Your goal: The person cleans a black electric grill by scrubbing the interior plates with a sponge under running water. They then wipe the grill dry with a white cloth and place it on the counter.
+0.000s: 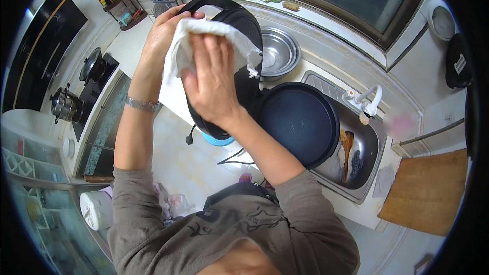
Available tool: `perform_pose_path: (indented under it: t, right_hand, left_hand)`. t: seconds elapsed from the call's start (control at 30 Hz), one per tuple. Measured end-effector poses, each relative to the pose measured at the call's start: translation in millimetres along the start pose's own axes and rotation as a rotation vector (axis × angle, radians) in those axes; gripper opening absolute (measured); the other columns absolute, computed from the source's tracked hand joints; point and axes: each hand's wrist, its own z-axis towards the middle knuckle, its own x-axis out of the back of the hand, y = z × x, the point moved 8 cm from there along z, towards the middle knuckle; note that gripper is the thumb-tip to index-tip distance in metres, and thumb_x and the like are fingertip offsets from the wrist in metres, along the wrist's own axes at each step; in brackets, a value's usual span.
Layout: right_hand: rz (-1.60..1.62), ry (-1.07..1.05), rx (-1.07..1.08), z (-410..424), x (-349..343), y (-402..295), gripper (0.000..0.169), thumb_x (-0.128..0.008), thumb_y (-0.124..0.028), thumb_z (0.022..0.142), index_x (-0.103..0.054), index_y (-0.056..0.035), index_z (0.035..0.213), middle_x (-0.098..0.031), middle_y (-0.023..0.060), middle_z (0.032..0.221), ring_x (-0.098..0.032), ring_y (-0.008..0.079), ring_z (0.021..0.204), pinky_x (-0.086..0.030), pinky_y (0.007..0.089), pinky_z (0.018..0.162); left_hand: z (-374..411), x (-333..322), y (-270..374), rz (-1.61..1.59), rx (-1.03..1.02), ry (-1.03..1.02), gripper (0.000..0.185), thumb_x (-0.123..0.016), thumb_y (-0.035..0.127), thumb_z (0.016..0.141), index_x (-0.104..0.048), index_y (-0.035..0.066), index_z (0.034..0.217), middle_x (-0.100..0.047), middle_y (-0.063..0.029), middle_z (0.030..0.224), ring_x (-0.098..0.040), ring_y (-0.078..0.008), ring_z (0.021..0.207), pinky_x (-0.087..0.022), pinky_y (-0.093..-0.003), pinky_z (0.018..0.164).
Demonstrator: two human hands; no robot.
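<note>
A black electric griddle [252, 84] with a hinged round pan [299, 124] stands raised in front of me, its pan side over the edge of the sink. My left hand [168, 26] grips the rim near the handle [204, 3] at the top. Against the lid part, my right hand [214, 72] presses a white cloth [206, 26] with its palm and fingers, which are stretched out. The cloth hides part of the surface beneath. A power cord with a plug [189, 139] hangs below the appliance.
Nested steel bowls [275, 53] stand behind on the counter. The sink [366, 152] at the right holds a wooden spatula [347, 152] under a white faucet [368, 101]. A wooden board [426, 193] lies at far right. Pots [67, 104] sit on the stove at left.
</note>
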Motion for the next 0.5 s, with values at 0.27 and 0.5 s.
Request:
perform_pose_path:
  t: [0.27,0.5]
  right_hand:
    - [0.134,0.117,-0.311,34,-14,164,0.061,-0.035,-0.043,0.092,-0.028,-0.0017,0.136,-0.029,0.0248,0.137,-0.023,0.0416,0.128,-0.015,0.0487,0.106]
    - [0.252,0.040,-0.646,-28,-36,259,0.053,-0.033,-0.032,0.094,-0.031,0.0059,0.132,-0.030,0.0252,0.138,-0.023,0.0363,0.131,-0.018,0.0382,0.107]
  left_hand:
    - [-8,-8,8,0.099,-0.048,-0.027,0.025,-0.047,0.011,0.089,-0.050,-0.002,0.111,-0.051,0.0011,0.071,-0.041,-0.0040,0.056,-0.037,-0.0197,0.052]
    - [-7,-1,7,0.170,-0.091,-0.060,0.034,-0.049,0.010,0.086,-0.046,-0.006,0.115,-0.065,-0.0075,0.096,-0.044,-0.0046,0.057,-0.043,-0.0181,0.055]
